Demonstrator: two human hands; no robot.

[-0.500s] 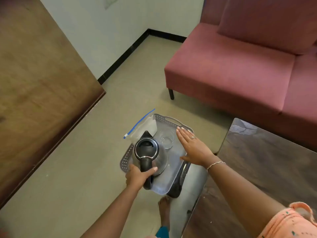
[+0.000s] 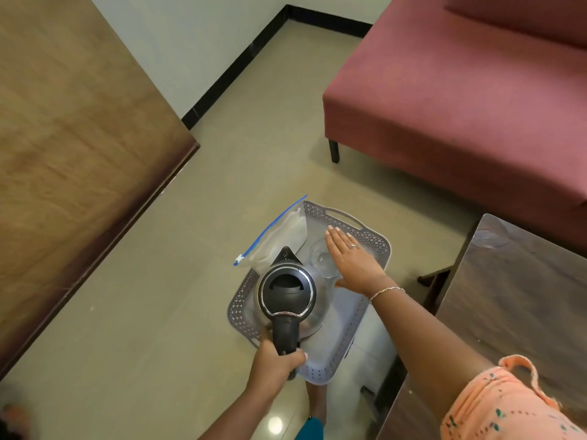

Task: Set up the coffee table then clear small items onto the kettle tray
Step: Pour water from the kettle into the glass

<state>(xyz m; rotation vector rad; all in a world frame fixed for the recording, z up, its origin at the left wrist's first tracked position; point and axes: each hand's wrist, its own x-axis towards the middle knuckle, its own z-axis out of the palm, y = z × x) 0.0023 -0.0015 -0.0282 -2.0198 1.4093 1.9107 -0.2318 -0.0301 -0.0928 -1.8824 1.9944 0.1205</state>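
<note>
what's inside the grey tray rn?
In the grey tray: kettle, its handle held by the left hand; clear glass; zip bag overhanging the rim. Open right hand covers part of the glass.

Left hand (image 2: 275, 360) grips kettle (image 2: 287, 293) over tray (image 2: 344, 344).

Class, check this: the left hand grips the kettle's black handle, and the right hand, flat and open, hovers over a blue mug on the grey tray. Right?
One error: the right hand hovers over a clear glass, not a blue mug. The head view shows it on the grey tray. The left hand does grip the kettle handle.
</note>
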